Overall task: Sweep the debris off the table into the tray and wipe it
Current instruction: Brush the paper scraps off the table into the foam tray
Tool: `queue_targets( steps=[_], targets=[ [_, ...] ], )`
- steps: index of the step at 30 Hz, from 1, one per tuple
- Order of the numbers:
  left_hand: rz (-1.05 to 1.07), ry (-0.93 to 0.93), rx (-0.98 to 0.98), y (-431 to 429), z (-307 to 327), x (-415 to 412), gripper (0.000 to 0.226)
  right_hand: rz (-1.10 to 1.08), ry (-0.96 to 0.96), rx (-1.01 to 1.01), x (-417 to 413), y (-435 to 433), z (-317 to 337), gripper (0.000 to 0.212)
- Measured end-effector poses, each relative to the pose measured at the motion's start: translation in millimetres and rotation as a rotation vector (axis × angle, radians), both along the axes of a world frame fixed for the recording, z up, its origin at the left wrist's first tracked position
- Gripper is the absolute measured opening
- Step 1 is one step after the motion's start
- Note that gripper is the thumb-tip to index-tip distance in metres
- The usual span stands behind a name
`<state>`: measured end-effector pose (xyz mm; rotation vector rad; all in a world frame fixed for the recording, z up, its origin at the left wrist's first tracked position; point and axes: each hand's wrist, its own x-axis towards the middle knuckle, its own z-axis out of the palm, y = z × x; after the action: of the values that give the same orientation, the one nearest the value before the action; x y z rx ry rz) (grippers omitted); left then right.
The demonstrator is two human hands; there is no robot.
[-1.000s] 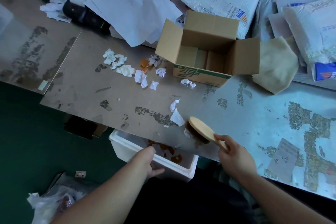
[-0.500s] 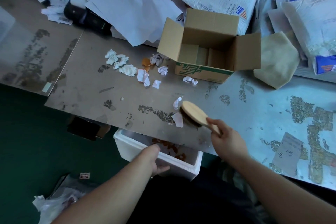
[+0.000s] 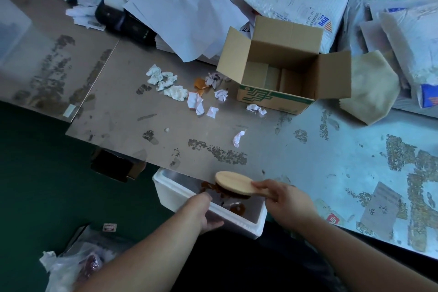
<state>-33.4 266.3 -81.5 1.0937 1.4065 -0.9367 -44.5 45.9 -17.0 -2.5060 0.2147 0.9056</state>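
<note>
The debris [image 3: 174, 86], mostly crumpled paper and tissue w/ an orange scrap, lay mid-bench just left of an open cardboard box [image 3: 282, 73], w/ one stray wad [image 3: 238, 138] nearer the bench [image 3: 331, 149] edge. Judged: all v. light, soft, prone to skitter or roll, so low flat strokes w/ the bristles would suit better than picking by hand; nothing fragile. The tray [image 3: 208, 213], a white foam box, looked light and stiff but easily dented, so best held by its rim and kept tucked under the bench edge; brownish bits already sat inside. The brush [image 3: 233, 182] had a rigid wooden back; its short handle end was the natural hold. Left hand [image 3: 205, 211] was curled over the tray's near rim, fingers inside and thumb outside, forearm reaching in from lower left, steadying it below the bench edge. Right hand [image 3: 282, 199] was closed around the brush's handle end, wrist roughly level, brush head out past the bench edge over the tray, bristles down. A beige cloth [image 3: 372, 87] lay untouched right of the box, so wiping looked not yet begun.
</note>
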Motion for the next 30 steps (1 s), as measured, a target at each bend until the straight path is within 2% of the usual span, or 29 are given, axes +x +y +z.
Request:
queue_targets(
  steps=[8,12,19,23,25,30],
  targets=[
    [-0.003,0.071,0.015,6,1,2,0.031,-0.239,-0.214,0.009,66,-13,-1,0.053],
    [-0.032,0.089,0.032,7,-1,2,0.034,-0.125,-0.191,-0.050,85,-19,-8,0.055],
    [-0.045,0.099,0.013,8,-3,4,0.032,0.042,-0.005,0.074,61,-4,0,0.052],
    [-0.038,0.086,-0.001,7,-4,3,0.028,0.065,0.023,0.102,54,-6,3,0.055],
    [-0.027,0.079,0.000,6,-4,3,0.027,0.043,-0.059,0.088,56,-12,2,0.055],
    [-0.023,0.065,0.028,9,-12,1,0.035,-0.022,-0.496,-0.103,79,-35,-6,0.062]
  ],
)
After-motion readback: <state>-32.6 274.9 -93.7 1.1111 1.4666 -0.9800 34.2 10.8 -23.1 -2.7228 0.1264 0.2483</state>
